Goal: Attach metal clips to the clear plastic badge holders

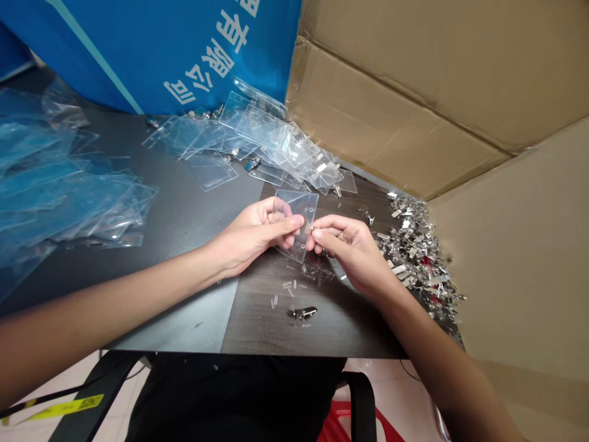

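My left hand (271, 227) is closed on a clear plastic badge holder (298, 205), with the thumb on its face and the fingers behind. The holder is tilted, and its edge with punched holes faces right. At that edge, my right hand (345, 242) pinches a small badge clip, mostly hidden by the fingers; only shiny bits show. Whether the clip is fastened to the holder I cannot tell. Below the hands, small clear plastic pieces (294, 285) lie scattered, and a loose metal clip (304, 314) rests near the table's front edge.
Clear badge holders (271, 138), some with clips, are heaped at the back. A larger stack of bluish holders (69, 190) covers the left side. Metal clips (414, 252) are piled at right against a cardboard wall (396, 98). A blue printed panel (151, 49) stands behind.
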The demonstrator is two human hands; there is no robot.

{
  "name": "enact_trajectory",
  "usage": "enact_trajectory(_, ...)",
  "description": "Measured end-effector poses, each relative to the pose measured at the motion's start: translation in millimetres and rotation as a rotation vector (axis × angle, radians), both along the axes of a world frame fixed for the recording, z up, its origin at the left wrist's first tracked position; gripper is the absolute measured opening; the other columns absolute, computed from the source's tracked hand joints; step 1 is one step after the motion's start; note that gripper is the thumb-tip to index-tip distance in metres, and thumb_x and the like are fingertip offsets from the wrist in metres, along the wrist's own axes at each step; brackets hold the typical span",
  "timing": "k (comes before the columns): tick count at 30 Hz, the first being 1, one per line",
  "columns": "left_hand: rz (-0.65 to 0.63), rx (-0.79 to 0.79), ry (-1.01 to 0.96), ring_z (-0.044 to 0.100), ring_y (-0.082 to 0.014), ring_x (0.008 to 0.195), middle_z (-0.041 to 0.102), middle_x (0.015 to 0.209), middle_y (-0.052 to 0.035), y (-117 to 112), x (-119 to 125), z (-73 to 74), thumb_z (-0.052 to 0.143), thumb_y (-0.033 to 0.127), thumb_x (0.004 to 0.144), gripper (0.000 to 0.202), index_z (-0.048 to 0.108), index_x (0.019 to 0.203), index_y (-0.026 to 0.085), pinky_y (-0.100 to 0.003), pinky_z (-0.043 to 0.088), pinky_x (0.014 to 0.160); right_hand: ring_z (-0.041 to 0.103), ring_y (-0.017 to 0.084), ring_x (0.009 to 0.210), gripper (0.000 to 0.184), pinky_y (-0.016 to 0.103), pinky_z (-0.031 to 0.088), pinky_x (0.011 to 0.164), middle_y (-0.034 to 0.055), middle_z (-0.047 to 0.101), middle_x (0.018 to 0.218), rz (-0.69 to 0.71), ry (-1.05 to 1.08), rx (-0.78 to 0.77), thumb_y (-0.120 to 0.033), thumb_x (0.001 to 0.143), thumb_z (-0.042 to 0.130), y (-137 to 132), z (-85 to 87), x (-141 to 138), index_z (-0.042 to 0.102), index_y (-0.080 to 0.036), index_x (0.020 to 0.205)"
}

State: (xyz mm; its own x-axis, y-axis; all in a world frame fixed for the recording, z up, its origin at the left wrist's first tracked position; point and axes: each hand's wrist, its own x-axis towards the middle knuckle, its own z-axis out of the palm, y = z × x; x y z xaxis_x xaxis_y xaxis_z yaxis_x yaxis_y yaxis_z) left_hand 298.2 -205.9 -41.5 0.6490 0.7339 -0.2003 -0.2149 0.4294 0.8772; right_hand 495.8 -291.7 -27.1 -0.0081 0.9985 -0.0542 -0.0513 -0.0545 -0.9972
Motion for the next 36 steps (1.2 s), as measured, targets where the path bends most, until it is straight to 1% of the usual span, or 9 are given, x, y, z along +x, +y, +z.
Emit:
enact_trajectory(5,0.004,0.076,0.024,0.069,-0.0109,0.062,0.077,0.075,0.0004,0.2,-3.2,7.7,0.104,0.035,0.076,0.048,0.062,0.091,0.018,-0.022,0.056,0.06,0.065,0.015,0.068,0.022,0.031,0.054,0.068,0.0015,0.078,0.076,0.026,-0.056,-0.013,-0.041,0.091,0.088,-0.1,2.9,1.1,0.08,-0.021,0.092)
enact_trajectory(9,0.064,0.166,0.038,0.071,-0.0112,0.062,0.079,0.076,-0.0013,-3.6,-4.1,12.7,0.106,0.03,0.071,0.047,0.062,0.082,0.018,-0.023,0.056,0.059,0.062,0.014,0.065,0.026,0.029,0.05,0.064,0.0001,0.075,0.071,0.055,-0.082,-0.019,-0.044,0.088,0.091,-0.8,6.5,1.1,0.079,-0.021,0.091)
enact_trajectory(11,0.081,0.212,0.007,0.074,-0.0127,0.065,0.079,0.075,-0.0016,-5.5,-3.8,12.8,0.106,0.028,0.073,0.046,0.061,0.08,0.018,-0.023,0.058,0.062,0.061,0.014,0.063,0.026,0.029,0.048,0.063,-0.0009,0.074,0.069,0.069,-0.089,-0.02,-0.044,0.088,0.093,-0.8,8.1,1.1,0.079,-0.021,0.09)
enact_trajectory(15,0.078,0.246,-0.057,0.077,-0.0143,0.069,0.08,0.078,-0.0014,-8.8,-3.3,12.1,0.103,0.025,0.077,0.045,0.058,0.081,0.019,-0.026,0.063,0.067,0.063,0.014,0.066,0.029,0.03,0.048,0.065,-0.0008,0.074,0.071,0.116,-0.059,-0.002,-0.047,0.09,0.092,-0.1,7.7,1.6,0.08,-0.021,0.091)
enact_trajectory(20,0.105,0.304,-0.046,0.078,-0.0138,0.073,0.08,0.085,-0.0018,-11.7,-3.4,13.9,0.097,0.026,0.085,0.041,0.056,0.088,0.02,-0.027,0.064,0.072,0.063,0.015,0.068,0.033,0.032,0.048,0.069,-0.0015,0.073,0.072,0.129,0.002,-0.006,-0.052,0.09,0.093,1.1,1.3,2.9,0.08,-0.022,0.092)
enact_trajectory(24,0.078,0.306,-0.052,0.081,-0.0161,0.08,0.081,0.093,-0.0031,-10.5,-4.8,14.6,0.097,0.025,0.083,0.043,0.056,0.096,0.021,-0.029,0.065,0.078,0.062,0.015,0.069,0.034,0.032,0.048,0.071,-0.0022,0.072,0.072,0.117,0.04,-0.015,-0.053,0.089,0.095,1.4,-1.2,3.3,0.08,-0.023,0.095)
enact_trajectory(28,0.057,0.3,-0.051,0.081,-0.0165,0.084,0.082,0.096,-0.0038,-8.4,-5.3,13.1,0.096,0.02,0.08,0.044,0.056,0.098,0.021,-0.028,0.064,0.08,0.061,0.015,0.069,0.036,0.032,0.048,0.071,-0.0027,0.069,0.071,0.104,0.087,-0.028,-0.054,0.088,0.095,1.8,-1.0,2.1,0.079,-0.023,0.095)
enact_trajectory(33,0.032,0.22,-0.093,0.078,-0.0129,0.081,0.081,0.092,-0.0022,-9.6,-3.2,11.0,0.095,0.017,0.082,0.042,0.056,0.098,0.02,-0.025,0.063,0.077,0.06,0.015,0.07,0.033,0.031,0.047,0.072,-0.0028,0.069,0.072,0.148,0.12,-0.034,-0.05,0.09,0.095,2.9,-0.1,2.2,0.078,-0.022,0.096)
enact_trajectory(36,0.032,0.194,-0.107,0.076,-0.0118,0.076,0.081,0.091,-0.0017,-10.8,-2.6,11.4,0.097,0.019,0.082,0.045,0.055,0.098,0.02,-0.025,0.062,0.074,0.055,0.015,0.068,0.032,0.031,0.044,0.07,-0.0035,0.066,0.071,0.155,0.096,-0.032,-0.05,0.09,0.094,3.3,0.2,3.4,0.079,-0.023,0.095)
